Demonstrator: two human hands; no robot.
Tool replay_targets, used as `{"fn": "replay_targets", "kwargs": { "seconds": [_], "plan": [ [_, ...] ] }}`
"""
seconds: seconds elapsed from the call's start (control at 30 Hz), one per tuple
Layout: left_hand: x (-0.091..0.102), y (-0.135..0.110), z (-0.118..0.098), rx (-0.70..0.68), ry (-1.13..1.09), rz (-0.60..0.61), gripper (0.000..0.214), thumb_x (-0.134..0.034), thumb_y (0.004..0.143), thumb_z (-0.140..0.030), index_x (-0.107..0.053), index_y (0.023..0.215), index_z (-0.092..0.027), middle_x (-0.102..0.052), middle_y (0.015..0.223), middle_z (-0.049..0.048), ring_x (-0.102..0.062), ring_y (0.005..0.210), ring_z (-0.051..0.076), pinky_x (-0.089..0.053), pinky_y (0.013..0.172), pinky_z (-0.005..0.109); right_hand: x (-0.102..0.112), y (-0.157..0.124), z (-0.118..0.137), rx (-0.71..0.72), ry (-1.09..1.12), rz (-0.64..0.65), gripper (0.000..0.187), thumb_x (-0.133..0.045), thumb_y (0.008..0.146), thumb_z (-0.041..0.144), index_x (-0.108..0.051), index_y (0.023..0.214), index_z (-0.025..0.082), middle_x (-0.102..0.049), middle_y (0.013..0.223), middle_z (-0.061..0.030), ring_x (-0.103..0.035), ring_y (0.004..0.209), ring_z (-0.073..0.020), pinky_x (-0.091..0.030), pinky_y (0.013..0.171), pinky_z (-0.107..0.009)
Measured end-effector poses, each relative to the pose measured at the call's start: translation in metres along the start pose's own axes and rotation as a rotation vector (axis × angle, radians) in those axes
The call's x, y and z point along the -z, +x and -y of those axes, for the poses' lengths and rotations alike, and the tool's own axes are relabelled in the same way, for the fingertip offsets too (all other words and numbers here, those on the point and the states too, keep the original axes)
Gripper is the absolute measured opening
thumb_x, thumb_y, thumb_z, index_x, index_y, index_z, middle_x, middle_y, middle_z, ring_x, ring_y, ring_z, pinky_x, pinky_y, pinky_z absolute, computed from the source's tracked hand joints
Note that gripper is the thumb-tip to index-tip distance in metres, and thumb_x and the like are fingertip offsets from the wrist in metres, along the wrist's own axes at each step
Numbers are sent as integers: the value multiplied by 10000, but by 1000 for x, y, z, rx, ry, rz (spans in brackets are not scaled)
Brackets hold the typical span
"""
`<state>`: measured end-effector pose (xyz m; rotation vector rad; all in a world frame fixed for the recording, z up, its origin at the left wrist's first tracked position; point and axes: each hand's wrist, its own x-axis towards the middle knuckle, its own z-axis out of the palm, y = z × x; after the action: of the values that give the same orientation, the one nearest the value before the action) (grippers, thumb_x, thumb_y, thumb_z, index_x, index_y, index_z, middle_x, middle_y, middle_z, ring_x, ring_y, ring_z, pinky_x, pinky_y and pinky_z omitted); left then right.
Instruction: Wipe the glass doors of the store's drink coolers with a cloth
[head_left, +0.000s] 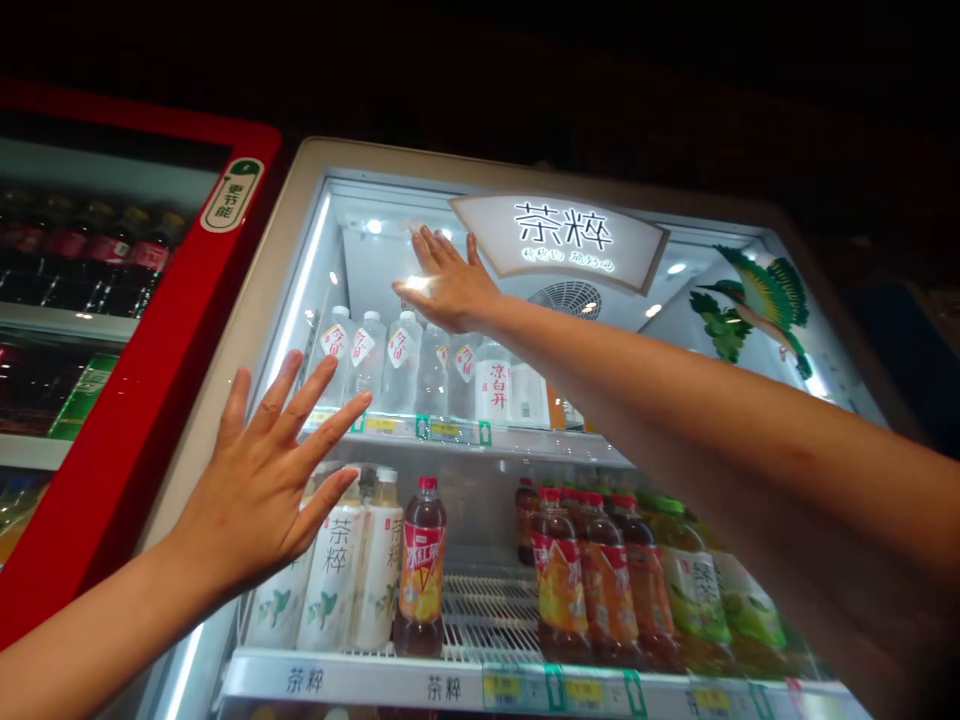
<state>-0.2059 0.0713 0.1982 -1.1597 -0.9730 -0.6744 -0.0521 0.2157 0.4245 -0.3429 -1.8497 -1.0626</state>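
My left hand (274,465) is raised with its fingers spread, holding nothing, in front of the left side of a lit drinks fridge (300,215). Higher up, my right hand (448,285) reaches across with fingers stretched out. It looks to be at or close to the glass, below and left of the lit sign (555,235); whether it touches I cannot tell. Behind it, clear water bottles (403,350) line the upper shelf. On the lower shelf, white bottles (334,570) stand partly behind my left hand, with a red-capped tea bottle (422,575) beside them.
Red-capped tea bottles (559,570) and green tea bottles (694,585) fill the lower shelf's right side. A bird decoration (772,300) is at the upper right of the fridge. A red-framed fridge (161,330) with dark bottles (105,240) stands at the left.
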Motion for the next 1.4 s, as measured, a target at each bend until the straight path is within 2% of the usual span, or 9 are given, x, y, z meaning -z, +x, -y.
{"fn": "replay_targets", "kwargs": {
  "seconds": [0.07, 0.23, 0.43, 0.6, 0.8, 1.0, 1.13, 1.3, 1.4],
  "plan": [
    [1, -3, 1, 20, -16, 3, 659, -489, 998, -507, -218, 1596, -453, -174, 1728, -21, -137, 1597, 305, -20, 1300, 570, 1, -5, 12, 23, -27, 11, 1000, -171, 933, 832, -46, 1649, 145, -38, 1734, -141, -30, 1600, -348, 20, 1282, -628],
    [-5, -12, -5, 16, -5, 6, 672, -477, 1006, -485, -199, 1613, -406, -156, 1733, 16, -110, 1602, 309, -22, 1288, 595, -2, -51, 61, 556, -113, 55, 930, -294, 974, 760, -76, 1636, 145, -87, 1737, -103, -27, 1607, -269, 36, 1300, -531],
    [1, -35, -37, 36, -41, 32, 625, -437, 1026, -465, -236, 1611, -376, -161, 1732, 11, -91, 1607, 284, -13, 1297, 551, -9, -80, 37, 104, 31, -54, 893, -288, 1012, 703, -118, 1620, 72, -118, 1714, -189, -84, 1598, -334, -41, 1274, -639],
    [19, -95, -89, 206, -108, 67, 637, -439, 1004, -510, -283, 1605, -368, -178, 1727, -4, -101, 1607, 276, -8, 1314, 481, -20, -200, 56, 729, 123, 1, 1011, -339, 941, 819, -229, 1606, 67, -232, 1704, -122, -143, 1595, -254, -69, 1325, -456],
    [17, -132, -164, 297, -144, 153, 668, -511, 987, -465, -283, 1606, -363, -131, 1737, 13, -61, 1611, 284, 22, 1311, 506, -23, -273, 7, 121, 133, -138, 951, -352, 995, 721, -74, 1635, 76, -153, 1710, -176, -84, 1601, -316, -84, 1296, -589],
    [1, -123, -235, 336, -194, 213, 684, -534, 987, -367, -263, 1614, -334, -72, 1743, 43, -17, 1611, 311, 33, 1295, 571, -26, -389, 9, 433, 188, -16, 1008, -380, 951, 783, -136, 1639, 88, -253, 1697, -94, -105, 1604, -237, -110, 1323, -470],
    [-14, -112, -284, 331, -250, 248, 688, -540, 987, -344, -257, 1614, -342, -63, 1744, 45, -9, 1610, 324, 43, 1284, 592, -20, -439, -22, 77, 114, -38, 1004, -413, 979, 720, -16, 1642, 80, -147, 1710, -149, -49, 1606, -298, -49, 1301, -570],
    [-36, -92, -340, 270, -306, 266, 676, -538, 989, -368, -269, 1609, -350, -49, 1744, 40, 4, 1609, 337, 48, 1275, 614, -19, -491, -51, 186, 164, 29, 1021, -392, 968, 748, 2, 1644, 91, -155, 1715, -108, -30, 1608, -261, -76, 1319, -517],
    [-46, -81, -366, 244, -336, 260, 676, -534, 990, -384, -262, 1609, -361, -51, 1744, 29, 3, 1609, 336, 56, 1272, 621, -18, -521, -70, -43, 137, 0, 986, -374, 991, 712, 55, 1642, 109, -103, 1720, -124, 9, 1607, -276, -49, 1306, -578]
  ]
}}
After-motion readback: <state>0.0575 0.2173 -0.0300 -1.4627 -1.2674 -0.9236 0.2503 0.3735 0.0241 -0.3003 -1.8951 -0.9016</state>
